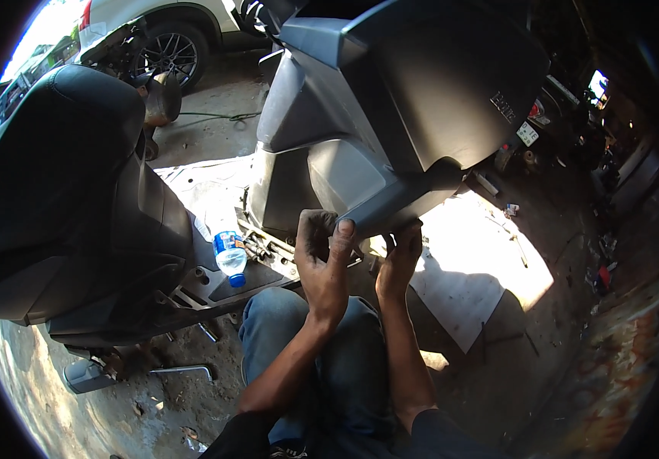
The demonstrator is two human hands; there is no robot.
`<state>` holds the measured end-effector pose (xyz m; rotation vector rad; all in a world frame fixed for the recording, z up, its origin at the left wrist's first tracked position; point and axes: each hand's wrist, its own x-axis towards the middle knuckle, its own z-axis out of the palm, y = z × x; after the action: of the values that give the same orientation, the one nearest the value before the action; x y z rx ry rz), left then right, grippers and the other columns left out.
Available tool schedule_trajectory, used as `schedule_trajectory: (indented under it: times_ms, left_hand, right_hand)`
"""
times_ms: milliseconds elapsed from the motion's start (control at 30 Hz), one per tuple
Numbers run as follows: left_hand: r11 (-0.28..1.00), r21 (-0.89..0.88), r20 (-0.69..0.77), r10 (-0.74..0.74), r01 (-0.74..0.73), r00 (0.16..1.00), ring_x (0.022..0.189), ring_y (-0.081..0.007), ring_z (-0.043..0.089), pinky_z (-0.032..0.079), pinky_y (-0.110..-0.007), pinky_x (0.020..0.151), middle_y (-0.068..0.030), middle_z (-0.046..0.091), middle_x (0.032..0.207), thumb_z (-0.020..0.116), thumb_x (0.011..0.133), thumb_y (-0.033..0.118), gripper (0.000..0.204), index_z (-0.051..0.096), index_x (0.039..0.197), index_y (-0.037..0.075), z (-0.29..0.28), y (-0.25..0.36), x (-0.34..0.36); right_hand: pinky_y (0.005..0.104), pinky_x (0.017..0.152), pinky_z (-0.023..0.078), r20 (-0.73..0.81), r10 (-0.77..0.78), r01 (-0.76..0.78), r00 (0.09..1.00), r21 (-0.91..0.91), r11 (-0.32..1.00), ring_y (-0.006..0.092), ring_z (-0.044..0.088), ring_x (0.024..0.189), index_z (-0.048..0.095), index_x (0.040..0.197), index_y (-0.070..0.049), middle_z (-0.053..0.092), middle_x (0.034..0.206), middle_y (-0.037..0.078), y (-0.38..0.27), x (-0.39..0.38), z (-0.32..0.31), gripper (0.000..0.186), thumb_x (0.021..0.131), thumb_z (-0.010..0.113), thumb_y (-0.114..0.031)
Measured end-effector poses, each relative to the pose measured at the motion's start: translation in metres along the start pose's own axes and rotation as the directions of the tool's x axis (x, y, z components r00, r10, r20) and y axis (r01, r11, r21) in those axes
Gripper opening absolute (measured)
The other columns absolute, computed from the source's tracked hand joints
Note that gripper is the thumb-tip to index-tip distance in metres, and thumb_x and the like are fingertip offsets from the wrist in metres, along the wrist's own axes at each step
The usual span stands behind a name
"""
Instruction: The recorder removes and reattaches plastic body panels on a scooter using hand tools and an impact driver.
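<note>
Dark grey plastic bodywork, the front fairing [444, 99] of a scooter, rises in front of me. My left hand [322, 264] is closed on its lower edge, with the thumb on the outside and the fingers curled against the inner side. Just to the right, my right hand [400, 264] grips the same edge from below; part of its fingers is hidden under the panel. Behind my left hand, the footboard area [276, 256] lies uncovered, with metal parts and tubes showing. A clear water bottle [229, 256] with a blue cap and label lies on it.
On the left stands the scooter's black seat [61, 191]. An L-shaped wrench [184, 371] lies on the floor near my left knee. White sheets [459, 302] cover the floor at the right. A parked car [169, 50] and another motorcycle [532, 126] stand farther off.
</note>
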<state>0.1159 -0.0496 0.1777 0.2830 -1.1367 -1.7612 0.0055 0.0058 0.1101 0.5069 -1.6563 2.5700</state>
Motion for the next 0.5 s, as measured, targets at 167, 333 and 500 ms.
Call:
schedule_trajectory:
  times_ms: [167,333,500]
  left_hand:
    - [1.000,-0.010,-0.013,0.013,-0.014,1.000,0.076,-0.0063,0.044,0.038,-0.023,0.069,0.0005,0.050,0.080,0.055,0.105,0.030,0.030,0.055,0.092,0.003,-0.007,0.002,0.010]
    - [0.999,-0.042,-0.009,-0.032,0.032,0.999,0.070,-0.0051,0.042,0.035,-0.023,0.062,0.0022,0.048,0.075,0.058,0.104,0.030,0.031,0.057,0.089,0.003,-0.017,-0.004,0.013]
    - [0.998,-0.064,0.008,-0.002,0.002,1.000,0.071,-0.0079,0.045,0.039,-0.026,0.063,-0.0013,0.051,0.074,0.055,0.105,0.026,0.031,0.058,0.091,-0.001,-0.022,-0.013,0.014]
  right_hand:
    - [0.0381,0.091,0.047,0.092,-0.603,0.595,0.793,-0.332,0.732,0.0215,0.055,0.097,0.052,0.112,-0.004,0.054,0.110,0.009,-0.065,-0.024,0.000,0.026,0.095,0.069,-0.012]
    - [0.0472,0.097,0.051,0.942,-0.252,0.975,0.220,-0.201,0.098,0.0309,0.057,0.112,0.060,0.121,-0.004,0.054,0.117,0.012,-0.138,0.007,0.030,0.051,0.078,0.083,-0.019]
    - [0.0442,0.091,0.052,0.997,-0.008,0.994,-0.079,0.078,-0.076,0.0291,0.058,0.106,0.062,0.112,-0.002,0.058,0.109,0.011,-0.169,0.028,0.065,0.048,0.077,0.083,-0.028]
